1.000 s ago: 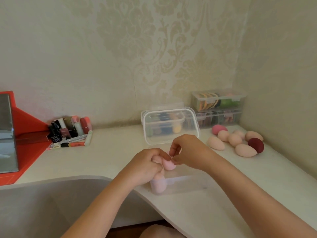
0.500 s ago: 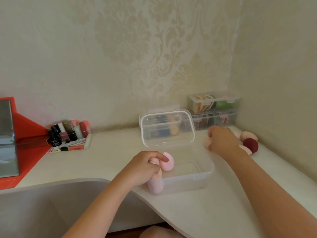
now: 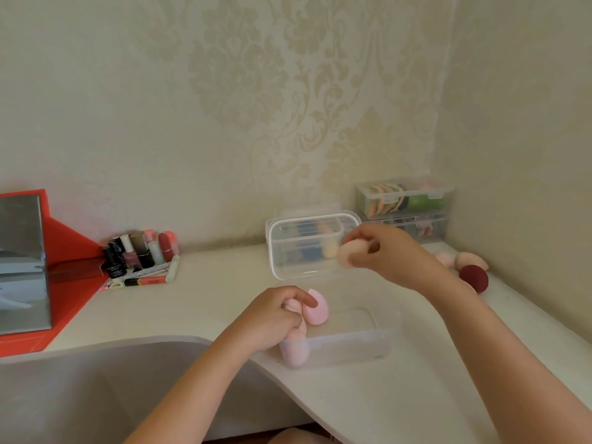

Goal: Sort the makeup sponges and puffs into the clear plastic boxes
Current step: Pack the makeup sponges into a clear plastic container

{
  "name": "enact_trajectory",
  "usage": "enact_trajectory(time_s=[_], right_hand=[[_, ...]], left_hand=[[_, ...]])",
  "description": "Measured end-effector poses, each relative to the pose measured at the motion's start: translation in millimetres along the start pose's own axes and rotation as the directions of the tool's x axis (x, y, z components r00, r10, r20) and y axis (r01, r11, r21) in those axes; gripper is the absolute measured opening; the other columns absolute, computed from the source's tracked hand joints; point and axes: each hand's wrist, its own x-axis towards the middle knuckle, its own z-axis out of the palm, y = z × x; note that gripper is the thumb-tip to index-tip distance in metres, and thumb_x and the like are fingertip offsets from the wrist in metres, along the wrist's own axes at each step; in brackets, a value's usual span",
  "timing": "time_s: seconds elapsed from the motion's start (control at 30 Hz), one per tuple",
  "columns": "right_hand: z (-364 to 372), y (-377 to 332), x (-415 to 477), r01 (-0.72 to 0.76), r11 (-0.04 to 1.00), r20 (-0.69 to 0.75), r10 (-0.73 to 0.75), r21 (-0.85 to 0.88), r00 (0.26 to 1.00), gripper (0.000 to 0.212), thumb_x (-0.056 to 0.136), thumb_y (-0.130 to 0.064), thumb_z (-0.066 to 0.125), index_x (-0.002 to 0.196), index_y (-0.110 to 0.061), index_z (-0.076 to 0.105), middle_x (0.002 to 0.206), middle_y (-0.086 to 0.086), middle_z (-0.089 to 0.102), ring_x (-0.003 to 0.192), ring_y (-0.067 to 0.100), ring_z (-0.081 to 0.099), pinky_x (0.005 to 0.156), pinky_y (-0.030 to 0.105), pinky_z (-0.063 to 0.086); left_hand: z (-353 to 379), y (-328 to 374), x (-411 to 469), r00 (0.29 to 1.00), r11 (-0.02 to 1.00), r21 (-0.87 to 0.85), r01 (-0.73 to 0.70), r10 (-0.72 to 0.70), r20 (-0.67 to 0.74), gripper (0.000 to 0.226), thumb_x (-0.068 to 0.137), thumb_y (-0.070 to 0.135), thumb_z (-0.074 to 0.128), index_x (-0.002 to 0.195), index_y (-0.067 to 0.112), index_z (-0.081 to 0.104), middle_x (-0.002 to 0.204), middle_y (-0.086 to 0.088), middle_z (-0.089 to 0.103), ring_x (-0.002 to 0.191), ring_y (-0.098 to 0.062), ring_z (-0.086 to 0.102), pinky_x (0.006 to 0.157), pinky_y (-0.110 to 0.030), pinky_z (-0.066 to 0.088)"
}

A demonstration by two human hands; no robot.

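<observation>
Evidently the left grip (image 3: 272, 318) curls round pink sponges (image 3: 317, 310), packing them into the box (image 3: 352, 347) beneath; the right grip (image 3: 390, 254) pinches a peach sponge (image 3: 349, 255), likely next.

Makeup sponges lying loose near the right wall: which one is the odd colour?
The dark red egg-shaped makeup sponge; beside it lie only pale peach sponges.
</observation>
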Motion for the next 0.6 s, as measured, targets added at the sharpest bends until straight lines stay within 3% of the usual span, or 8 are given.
enact_trajectory(time_s=[0.1,0.2,0.33,0.47,0.6], right_hand=[[4,-10,-13,0.011,0.999,0.255,-0.001,-0.038,0.967,0.036,0.073,-0.024,0.078,0.101,-0.031,0.056,0.090,-0.011,0.059,0.077,0.005,0.057,0.066,0.019,0.045],[20,-18,-19,0.104,0.981,0.352,-0.042,-0.161,0.935,0.031,0.071,-0.020,0.078,0.095,-0.026,0.059,0.083,-0.015,0.056,0.074,0.003,0.055,0.063,0.016,0.042],[40,-21,-18,0.129,0.968,0.362,-0.043,-0.217,0.931,0.029,0.071,-0.015,0.075,0.096,-0.020,0.062,0.086,-0.010,0.056,0.080,0.012,0.055,0.068,0.026,0.045],[50,-23,-20,0.108,0.976,0.331,-0.040,-0.189,0.943,0.033,0.074,-0.012,0.072,0.101,-0.015,0.054,0.094,-0.004,0.055,0.079,0.014,0.051,0.060,0.022,0.039],[56,-25,-16,0.087,0.980,0.272,-0.037,-0.177,0.962,0.037,0.070,-0.010,0.076,0.084,-0.017,0.042,0.087,-0.003,0.047,0.072,0.014,0.045,0.052,0.021,0.030]], left_hand=[[0,-1,1,1.000,1.000,-0.013,0.005,-0.004,0.004,0.042,0.079,-0.002,0.045,0.098,0.030,0.066,0.097,0.009,0.056,0.077,-0.003,0.051,0.059,-0.018,0.036],[0,0,3,1.000,0.999,-0.035,0.008,-0.008,0.003,0.042,0.079,-0.003,0.046,0.097,0.030,0.064,0.098,0.005,0.059,0.079,-0.007,0.053,0.061,-0.019,0.039],[1,0,9,1.000,0.999,-0.047,0.016,-0.015,0.018,0.040,0.077,-0.003,0.047,0.095,0.028,0.063,0.090,0.003,0.063,0.079,-0.011,0.056,0.065,-0.021,0.042],[1,-1,10,0.999,0.998,-0.056,0.021,-0.018,0.043,0.035,0.077,0.000,0.050,0.095,0.027,0.064,0.090,0.003,0.066,0.080,-0.009,0.058,0.070,-0.021,0.045],[-3,-3,12,0.997,1.000,-0.027,0.007,-0.005,0.078,0.030,0.077,0.006,0.056,0.092,0.031,0.064,0.088,0.006,0.067,0.081,-0.009,0.061,0.072,-0.023,0.048]])
